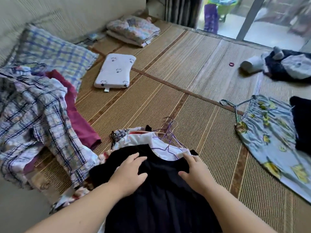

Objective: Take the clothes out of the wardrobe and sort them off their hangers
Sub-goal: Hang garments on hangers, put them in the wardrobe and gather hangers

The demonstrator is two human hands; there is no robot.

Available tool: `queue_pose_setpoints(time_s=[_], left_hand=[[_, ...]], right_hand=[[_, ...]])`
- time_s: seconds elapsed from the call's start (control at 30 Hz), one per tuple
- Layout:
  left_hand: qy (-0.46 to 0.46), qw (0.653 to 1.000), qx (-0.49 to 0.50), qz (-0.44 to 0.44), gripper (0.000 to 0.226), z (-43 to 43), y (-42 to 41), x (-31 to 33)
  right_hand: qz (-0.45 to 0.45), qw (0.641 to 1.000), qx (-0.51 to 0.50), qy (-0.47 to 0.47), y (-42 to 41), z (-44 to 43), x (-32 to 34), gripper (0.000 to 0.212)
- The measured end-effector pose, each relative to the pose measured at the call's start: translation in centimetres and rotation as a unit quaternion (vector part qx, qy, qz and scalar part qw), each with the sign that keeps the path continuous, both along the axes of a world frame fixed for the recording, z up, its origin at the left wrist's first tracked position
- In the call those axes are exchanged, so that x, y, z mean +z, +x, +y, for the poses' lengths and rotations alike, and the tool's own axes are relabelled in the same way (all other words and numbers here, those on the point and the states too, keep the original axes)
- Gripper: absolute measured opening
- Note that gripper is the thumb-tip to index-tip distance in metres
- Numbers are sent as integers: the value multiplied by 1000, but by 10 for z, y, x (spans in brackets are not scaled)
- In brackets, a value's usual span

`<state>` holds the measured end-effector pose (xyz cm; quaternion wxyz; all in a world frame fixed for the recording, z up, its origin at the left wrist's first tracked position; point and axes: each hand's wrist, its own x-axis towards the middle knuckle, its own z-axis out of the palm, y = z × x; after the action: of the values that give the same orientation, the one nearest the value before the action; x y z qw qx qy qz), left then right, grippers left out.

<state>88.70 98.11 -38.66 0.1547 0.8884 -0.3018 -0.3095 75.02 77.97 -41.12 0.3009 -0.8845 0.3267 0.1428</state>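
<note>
This is looking like a sleeping room in a private home. A woven straw mat [168,84] is covering the floor, and bedding is lying directly on it: a small white pillow [115,71], a bigger checked pillow [55,51] resting near the pale wall [67,12], and folded blankets [133,31] sitting in the far corner. Everyday clothes are lying spread over the mat: a plaid heap [33,115], a flowered garment [269,137], and a black garment [159,190] with a bundle of wire hangers [170,132] sticking out beyond it. At the back, a dark curtain [181,10] is hanging beside a sliding glass door [269,22], and daylight is coming through it.
</note>
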Motion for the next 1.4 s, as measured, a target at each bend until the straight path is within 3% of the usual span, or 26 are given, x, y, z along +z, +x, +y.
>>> queue_pose_setpoints(time_s=[0.2,0.33,0.43,0.47,0.57,0.63,0.93,1.07,1.2,1.4], left_hand=[[46,998,-11,-29,67,-33,40,-101],[78,995,-7,-63,75,-48,67,-143],[101,994,-9,-42,76,-52,78,-163],[102,994,-10,-38,76,-52,79,-165],[75,996,1,-40,73,-51,76,-164],[43,998,21,-38,71,-54,71,-157],[-108,991,17,-78,66,-82,42,-69],[-133,988,36,-70,69,-89,33,-10],[-202,966,95,-131,70,-85,21,65],[-239,926,164,-242,44,-68,-9,193]], right_hand=[[20,999,-16,-42,57,-32,-98,84],[105,992,-49,-51,92,-49,-140,104],[143,986,-47,-72,105,-58,-158,113],[153,984,-46,-81,108,-63,-160,106],[160,984,-19,-82,112,-74,-154,40],[129,991,-4,-47,110,-80,-146,16],[-28,984,-52,167,89,-55,-60,18],[-77,981,-31,177,86,-34,6,17],[-142,970,-16,195,74,-12,84,23],[-225,950,46,213,45,24,208,34]])
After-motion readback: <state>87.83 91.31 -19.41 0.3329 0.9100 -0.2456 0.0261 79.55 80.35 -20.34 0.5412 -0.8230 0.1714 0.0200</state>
